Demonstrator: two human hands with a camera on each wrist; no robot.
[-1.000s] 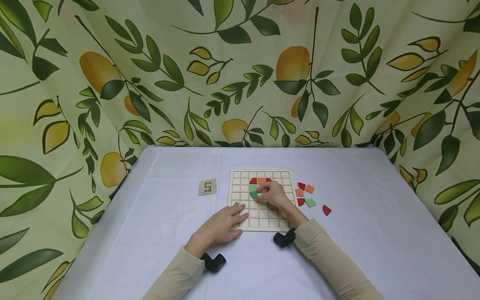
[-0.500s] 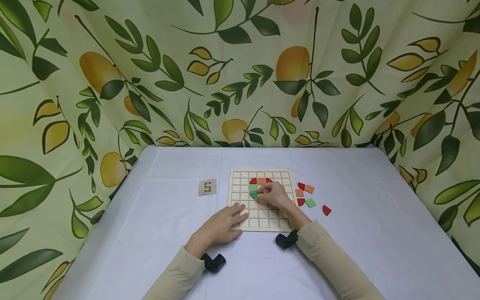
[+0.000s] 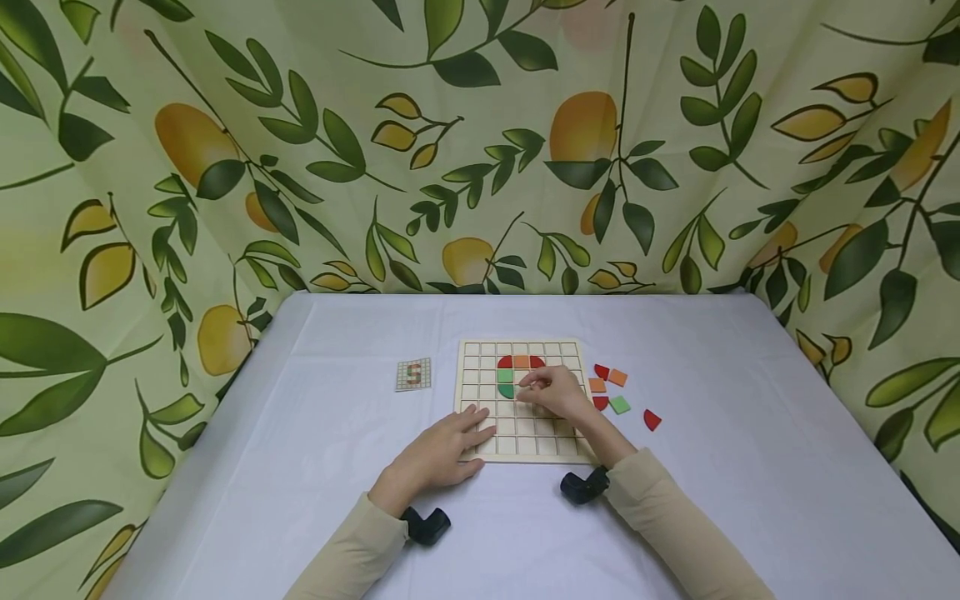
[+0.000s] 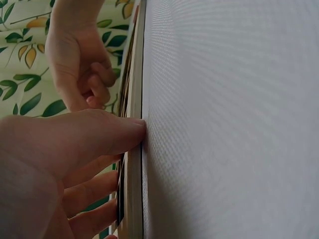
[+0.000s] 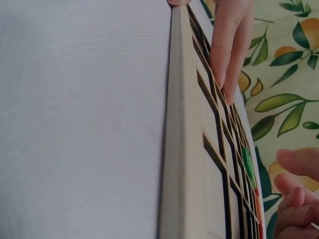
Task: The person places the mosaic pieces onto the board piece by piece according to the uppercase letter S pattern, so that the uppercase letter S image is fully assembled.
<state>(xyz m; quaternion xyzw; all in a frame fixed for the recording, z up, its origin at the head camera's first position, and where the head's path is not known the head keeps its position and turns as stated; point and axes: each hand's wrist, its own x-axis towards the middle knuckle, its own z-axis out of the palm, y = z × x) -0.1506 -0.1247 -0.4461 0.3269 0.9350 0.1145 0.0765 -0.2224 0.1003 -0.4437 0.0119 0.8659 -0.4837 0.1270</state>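
A pale wooden grid board (image 3: 487, 423) lies on the table, with two red quarter-round tiles, an orange square tile (image 3: 521, 362), a green square tile (image 3: 506, 376) and a green quarter-round tile (image 3: 506, 390) in its cells. My left hand (image 3: 442, 446) rests on the board's near left corner, fingers spread over the cells, thumb at the front edge. Just right of the green quarter-round tile, my right hand (image 3: 555, 392) hovers over the board with loosely curled fingers. In the right wrist view its thumb (image 5: 299, 164) and fingers show no tile between them.
Right of the board lie loose tiles: red quarter-rounds (image 3: 652, 419), orange squares (image 3: 617, 377) and a green square (image 3: 619, 404). A small pattern card (image 3: 413, 374) showing an S shape lies left of the board. A leaf-and-fruit patterned curtain (image 3: 480, 167) hangs behind the white-clothed table.
My right hand has drawn back slightly to the right, away from the green quarter-round tile, uncovering more of it. The left hand stays in place on the board.
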